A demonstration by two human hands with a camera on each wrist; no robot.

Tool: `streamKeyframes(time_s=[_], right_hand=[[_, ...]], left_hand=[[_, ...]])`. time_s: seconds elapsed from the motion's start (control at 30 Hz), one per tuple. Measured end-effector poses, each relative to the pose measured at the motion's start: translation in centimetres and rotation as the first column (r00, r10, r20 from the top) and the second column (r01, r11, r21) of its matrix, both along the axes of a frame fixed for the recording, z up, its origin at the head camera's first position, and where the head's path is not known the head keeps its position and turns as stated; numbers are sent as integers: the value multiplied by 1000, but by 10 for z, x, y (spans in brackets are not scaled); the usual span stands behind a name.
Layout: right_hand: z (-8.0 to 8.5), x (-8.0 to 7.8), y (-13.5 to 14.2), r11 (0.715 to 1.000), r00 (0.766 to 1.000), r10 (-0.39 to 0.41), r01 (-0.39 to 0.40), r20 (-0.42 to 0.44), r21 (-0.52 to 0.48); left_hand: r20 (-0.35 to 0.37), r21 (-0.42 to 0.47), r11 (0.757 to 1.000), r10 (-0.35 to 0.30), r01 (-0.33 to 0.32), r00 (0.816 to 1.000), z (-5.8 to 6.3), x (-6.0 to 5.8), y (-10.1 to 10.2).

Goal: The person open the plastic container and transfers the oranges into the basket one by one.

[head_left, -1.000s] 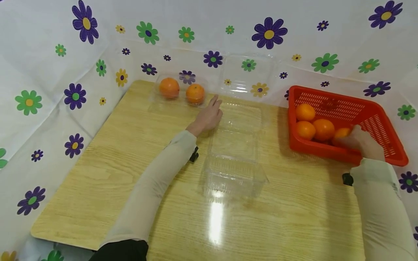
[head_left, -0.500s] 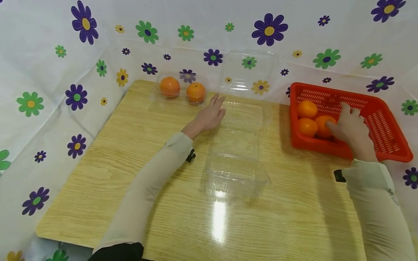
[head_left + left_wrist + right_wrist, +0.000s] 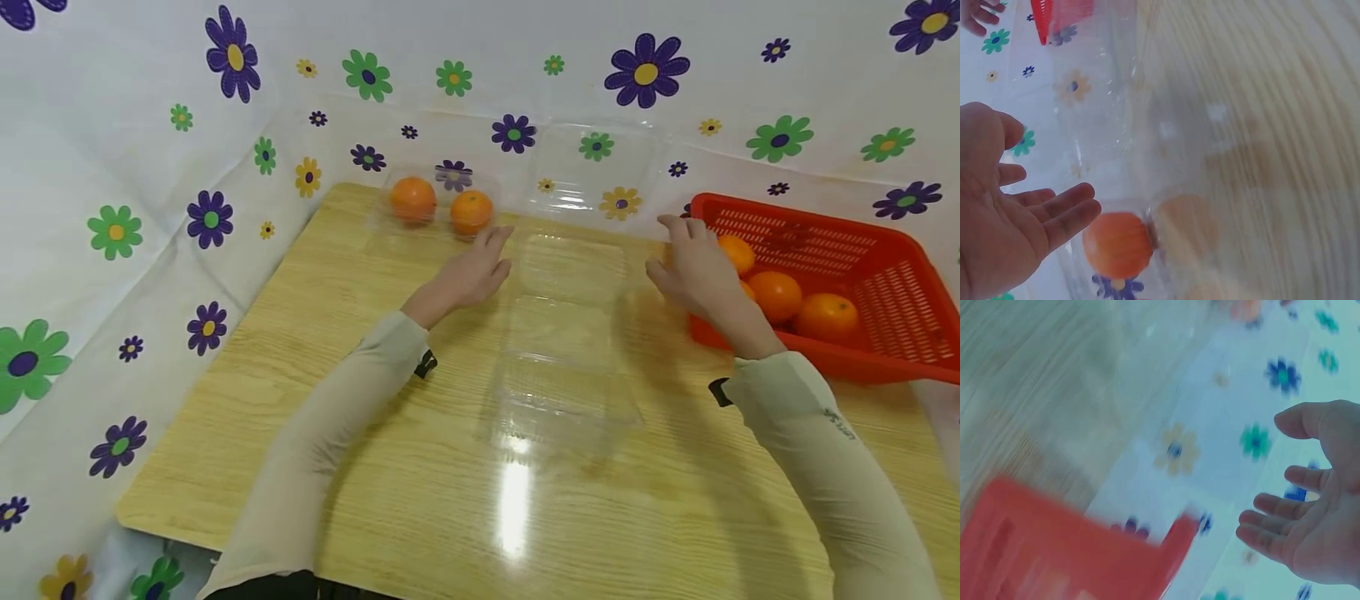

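My left hand (image 3: 465, 273) is in the air just in front of a clear plastic box holding an orange (image 3: 413, 200) and a second orange (image 3: 472, 212). Its palm shows bare in the left wrist view, fingers loosely spread. My right hand (image 3: 697, 271) hovers at the left end of the red basket (image 3: 862, 364), holding nothing, and partly hides an orange there. Several oranges lie in the basket, one (image 3: 825, 318) toward its front. Between my hands is an open clear plastic box (image 3: 573, 262), its lid (image 3: 592, 162) raised against the cloth.
Another clear plastic box (image 3: 558, 396) lies open on the wooden table (image 3: 360, 475) nearer me. A flower-printed white cloth (image 3: 420, 100) rises behind and on the left of the table. The basket takes up the right side.
My right hand has come out of the basket, moving left and letting an orange stay behind there. My left hand has shifted only slightly; the head view has turned a little right.
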State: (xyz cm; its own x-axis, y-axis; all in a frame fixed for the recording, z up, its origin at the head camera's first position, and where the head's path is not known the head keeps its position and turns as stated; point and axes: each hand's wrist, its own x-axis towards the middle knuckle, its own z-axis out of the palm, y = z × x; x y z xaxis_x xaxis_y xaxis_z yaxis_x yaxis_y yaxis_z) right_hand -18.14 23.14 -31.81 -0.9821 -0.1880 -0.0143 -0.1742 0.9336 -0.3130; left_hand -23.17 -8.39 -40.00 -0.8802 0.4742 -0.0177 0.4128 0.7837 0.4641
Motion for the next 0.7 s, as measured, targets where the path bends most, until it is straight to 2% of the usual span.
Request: streamKeyframes(time_s=[0.2,0.33,0.4,0.53,0.6,0.7], right_hand=[[-1,-12,-45,986,985,168,-168,40,16],[-2,-17,-69,962,962,270,-272,37,35],[-2,-19,-79,948,950,308,-311,50,62],[-3,-20,-98,924,930,355,-365,96,113],[-5,-22,-107,912,918,378,-391,118,120],[-8,-26,-119,894,899,418,-432,132,114]], left_hand=[[-92,53,999,12,-7,996,7,4,-27],[-161,120,990,97,-78,982,7,2,-46],[-206,163,979,153,-120,967,7,-2,-55],[-282,226,950,275,-215,919,5,-9,-72],[-275,245,928,344,-281,898,5,-11,-81],[-200,276,876,455,-396,867,4,-14,-94]])
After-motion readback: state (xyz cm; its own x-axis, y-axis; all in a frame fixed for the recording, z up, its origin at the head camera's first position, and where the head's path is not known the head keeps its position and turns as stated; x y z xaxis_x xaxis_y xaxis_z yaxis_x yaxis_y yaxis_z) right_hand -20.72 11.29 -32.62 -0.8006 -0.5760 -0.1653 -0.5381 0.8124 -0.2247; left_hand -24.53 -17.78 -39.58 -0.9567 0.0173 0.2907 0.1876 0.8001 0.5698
